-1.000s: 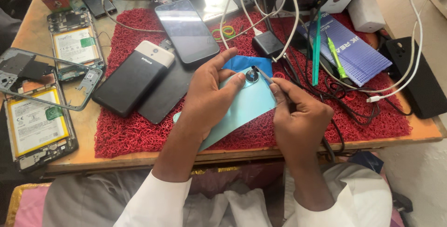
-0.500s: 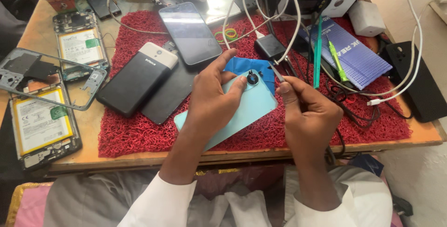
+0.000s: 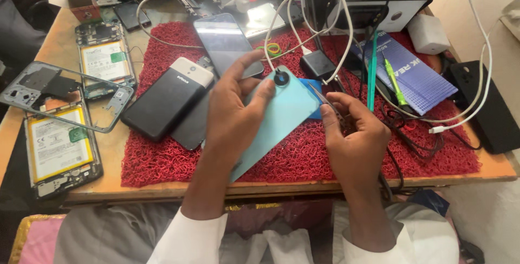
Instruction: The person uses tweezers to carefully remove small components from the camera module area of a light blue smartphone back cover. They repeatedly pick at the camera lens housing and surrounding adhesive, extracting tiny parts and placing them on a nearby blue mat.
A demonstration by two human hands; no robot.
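Head view counts two hands over one red mat [image 3: 162, 161]. Left hand [image 3: 234, 113] grips one light blue phone back cover [image 3: 281, 115] at mat centre, thumb near its round camera ring. Right hand [image 3: 355, 139] is closed on thin tweezers [image 3: 325, 100], tips touching the cover's right edge. Two opened phones [image 3: 57, 145] with yellow-labelled batteries lie far left, one bare frame [image 3: 65, 98] across them. One black power bank [image 3: 168, 97] and one dark phone [image 3: 227, 44] sit left of the cover. One green screwdriver [image 3: 395, 82] rests on a blue box [image 3: 417, 77]. White cables tangle and partly hide a black charger [image 3: 318, 63]. Far table edge is cut off.
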